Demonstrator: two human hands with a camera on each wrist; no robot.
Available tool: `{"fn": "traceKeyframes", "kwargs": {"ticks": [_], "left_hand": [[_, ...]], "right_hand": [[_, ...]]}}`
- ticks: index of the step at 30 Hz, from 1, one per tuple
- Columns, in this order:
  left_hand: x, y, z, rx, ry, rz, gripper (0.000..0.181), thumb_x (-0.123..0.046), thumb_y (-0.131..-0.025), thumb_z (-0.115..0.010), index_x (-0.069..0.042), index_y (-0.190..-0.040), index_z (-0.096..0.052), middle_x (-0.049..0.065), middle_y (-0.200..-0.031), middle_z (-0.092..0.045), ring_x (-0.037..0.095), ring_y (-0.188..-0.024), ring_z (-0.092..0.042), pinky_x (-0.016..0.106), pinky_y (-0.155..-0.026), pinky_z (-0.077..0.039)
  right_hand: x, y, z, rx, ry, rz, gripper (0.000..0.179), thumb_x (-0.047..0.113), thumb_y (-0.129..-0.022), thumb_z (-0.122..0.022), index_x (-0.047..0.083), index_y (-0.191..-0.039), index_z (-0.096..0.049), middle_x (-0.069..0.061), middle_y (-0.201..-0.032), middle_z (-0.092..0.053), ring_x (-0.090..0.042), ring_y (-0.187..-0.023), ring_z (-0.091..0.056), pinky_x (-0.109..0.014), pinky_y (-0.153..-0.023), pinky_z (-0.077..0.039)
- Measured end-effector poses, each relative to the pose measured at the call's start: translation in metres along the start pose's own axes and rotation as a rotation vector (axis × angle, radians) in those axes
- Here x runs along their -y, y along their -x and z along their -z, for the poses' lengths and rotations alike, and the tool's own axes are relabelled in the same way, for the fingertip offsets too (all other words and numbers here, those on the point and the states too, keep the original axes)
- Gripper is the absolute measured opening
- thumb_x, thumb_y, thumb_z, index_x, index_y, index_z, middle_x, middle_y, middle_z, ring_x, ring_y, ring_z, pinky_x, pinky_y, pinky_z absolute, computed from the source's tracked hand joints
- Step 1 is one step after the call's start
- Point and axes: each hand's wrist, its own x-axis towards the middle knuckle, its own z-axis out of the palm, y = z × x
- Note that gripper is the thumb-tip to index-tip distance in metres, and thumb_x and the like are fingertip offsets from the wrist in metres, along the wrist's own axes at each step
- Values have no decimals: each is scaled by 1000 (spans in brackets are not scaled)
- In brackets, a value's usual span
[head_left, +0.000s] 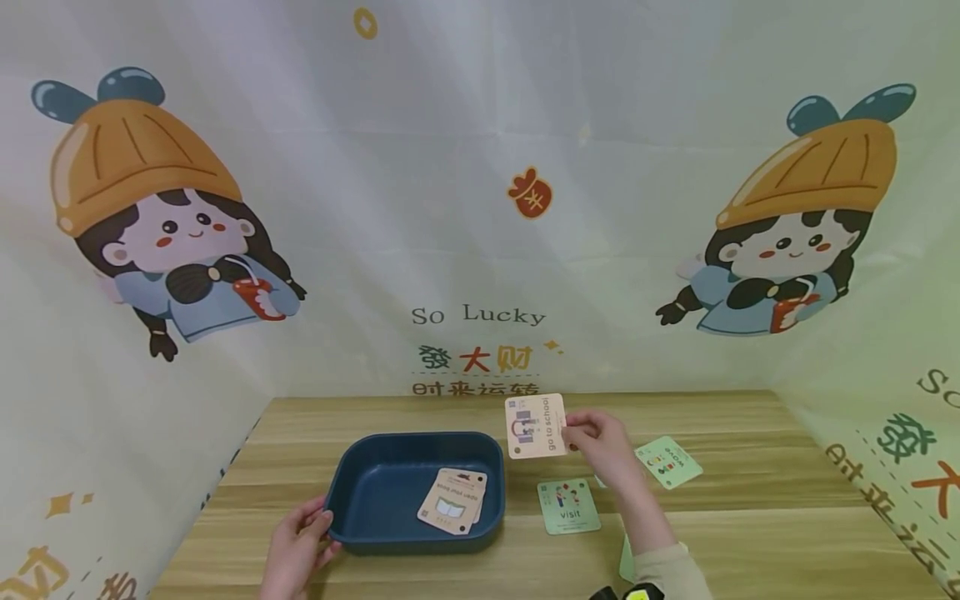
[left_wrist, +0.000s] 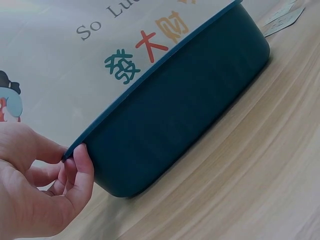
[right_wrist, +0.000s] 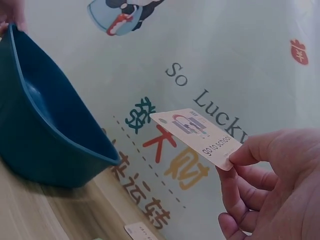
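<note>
My right hand [head_left: 602, 446] pinches a cream picture card [head_left: 535, 426] marked "go to school" by its edge, held up past the right side of a dark blue basin [head_left: 416, 546]. In the right wrist view the thumb lies on top of the card [right_wrist: 197, 135], with the fingers beneath. My left hand [head_left: 298, 537] grips the basin's rim at its left end; the left wrist view shows thumb and fingers [left_wrist: 84, 167] at that corner. Inside the basin, at its right, lie cream cards [head_left: 452, 502], overlapping, the top one picturing an open book.
On the wooden table [head_left: 750, 517], right of the basin, lies a green card [head_left: 568, 507] reading "visit". Another green card [head_left: 670, 462] reading "wave" is farther right. A further green card [head_left: 626, 560] is partly hidden by my right forearm. A printed curtain [head_left: 480, 208] closes off the back and sides.
</note>
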Motion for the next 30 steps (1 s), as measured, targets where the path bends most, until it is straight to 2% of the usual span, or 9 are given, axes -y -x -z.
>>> {"fn": "traceKeyframes", "kwargs": {"ticks": [8,12,18,23,27,30], "left_hand": [[2,0,0,-3,-8,-7,43,-6,-95,-41,9,-134,-32,17,-110,-43,14,-79,-54,24,-62,-54],[1,0,-1,3,-2,-5,43,-7,-95,-42,8,-134,-32,17,-109,-42,14,-79,-53,23,-62,-54],[2,0,0,-5,-6,-11,43,-6,-94,-40,8,-134,-32,16,-109,-42,13,-78,-53,23,-62,-54],[13,-8,3,-6,37,-51,46,-11,-93,-49,9,-132,-35,15,-105,-44,13,-76,-55,24,-60,-54],[22,-17,5,-12,33,-29,44,-14,-93,-48,4,-132,-37,10,-105,-44,11,-75,-55,23,-62,-55],[22,-19,6,-12,21,-13,44,-13,-93,-47,2,-133,-37,9,-107,-44,10,-76,-54,23,-63,-54]], "right_hand": [[4,-2,-18,40,-32,-10,21,7,-79,-64,-1,-98,-62,-8,-83,-66,-18,-75,-58,-29,-69,-47],[7,-5,-23,48,7,-11,20,9,-79,-64,2,-98,-63,-7,-83,-65,-17,-75,-57,-26,-66,-46],[9,-12,-34,70,71,51,15,6,-78,-63,2,-93,-64,-7,-78,-63,-20,-72,-58,-23,-58,-44],[6,-15,-44,89,76,71,14,4,-77,-62,1,-90,-64,-6,-76,-62,-18,-69,-56,-23,-57,-44],[7,-15,-51,108,88,86,13,4,-78,-63,1,-90,-64,-7,-76,-62,-15,-66,-54,-23,-55,-44],[8,-14,-56,129,94,82,13,5,-78,-64,1,-91,-63,-6,-76,-62,-15,-67,-54,-24,-55,-43]]}}
